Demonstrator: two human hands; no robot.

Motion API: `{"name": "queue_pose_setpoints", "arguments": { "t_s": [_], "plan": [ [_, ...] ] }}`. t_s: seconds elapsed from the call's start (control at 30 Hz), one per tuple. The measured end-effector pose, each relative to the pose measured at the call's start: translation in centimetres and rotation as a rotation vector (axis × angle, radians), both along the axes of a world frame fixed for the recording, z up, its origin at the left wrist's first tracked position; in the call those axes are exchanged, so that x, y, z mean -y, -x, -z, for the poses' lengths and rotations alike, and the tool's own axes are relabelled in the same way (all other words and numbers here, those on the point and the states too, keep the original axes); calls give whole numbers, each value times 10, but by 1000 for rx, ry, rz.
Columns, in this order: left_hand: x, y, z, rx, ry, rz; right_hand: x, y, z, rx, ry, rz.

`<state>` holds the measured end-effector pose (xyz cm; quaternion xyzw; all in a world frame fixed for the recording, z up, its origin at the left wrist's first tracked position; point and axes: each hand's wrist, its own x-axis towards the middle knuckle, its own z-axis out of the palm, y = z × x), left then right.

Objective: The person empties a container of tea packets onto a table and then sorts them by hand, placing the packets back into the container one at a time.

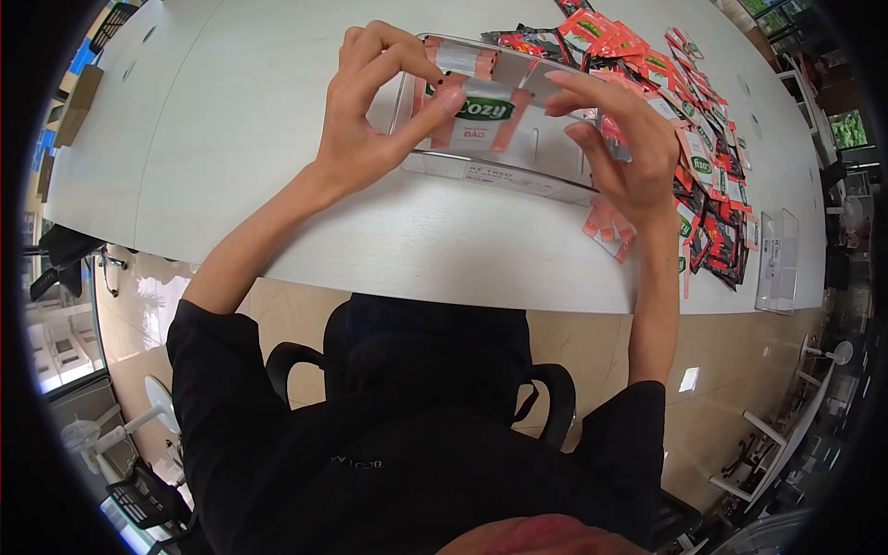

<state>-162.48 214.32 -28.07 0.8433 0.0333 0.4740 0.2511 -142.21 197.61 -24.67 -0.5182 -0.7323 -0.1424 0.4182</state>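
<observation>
My left hand point(375, 116) pinches a white and salmon-pink sachet point(481, 134) with a green "Cozy" logo by its left edge, thumb in front. The sachet stands fairly upright over a clear plastic tray point(518, 178) with a printed label on its near side. More pink-edged sachets point(462, 60) show inside the tray at its far left, partly behind the held one. To the right of the held sachet is my right hand point(634, 139), its thumb and fingers curved and apart, with nothing seen between them.
A large heap of red, black and pink sachets point(698, 139) spreads over the right side of the white table point(388, 245). One loose pink-and-white sachet point(609, 231) lies below my right wrist. Another clear plastic tray point(777, 261) stands near the table's right end.
</observation>
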Motion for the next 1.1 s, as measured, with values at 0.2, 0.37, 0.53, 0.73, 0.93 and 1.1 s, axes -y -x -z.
{"name": "queue_pose_setpoints", "arguments": {
  "t_s": [0.2,0.37,0.53,0.73,0.93,1.1],
  "plan": [
    [-9,-1,10,-37,-19,-29,-1,-6,0,65,-28,45],
    [-7,-1,10,-2,102,-8,-1,-6,-4,140,-55,79],
    [-6,-2,14,10,318,55,5,-19,-7,167,-65,207],
    [-6,-7,14,39,967,103,24,-65,-5,146,157,719],
    [-10,-6,11,-65,1275,185,36,-92,14,78,370,838],
    [-11,-6,11,-87,1238,164,33,-89,15,40,464,801]
  ]
}}
